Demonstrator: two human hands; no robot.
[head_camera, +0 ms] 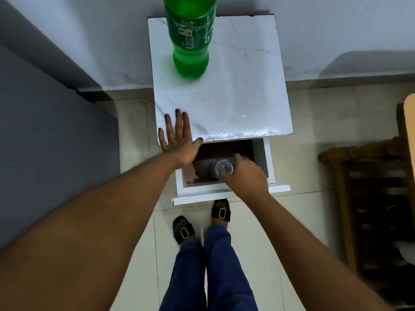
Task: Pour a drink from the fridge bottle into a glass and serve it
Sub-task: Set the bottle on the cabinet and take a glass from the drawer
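At near edge of white bench [235, 104] | left hand [177, 138] flat, fingers spread | right hand [243, 173] grip clasping clear glass [221, 168], upright, in open drawer [261, 162] | green bottle [190, 34] upright, far side

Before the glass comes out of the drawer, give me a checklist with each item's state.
1. Drawer open enough to lift through: ok.
2. Right hand closed on the glass: ok.
3. Left hand flat on the table, steadying it: ok.
4. Bare tabletop to set the glass on: ok.
5. Bottle upright, apart from both hands: ok.
6. Bottle cap on or off: cannot tell, out of frame.
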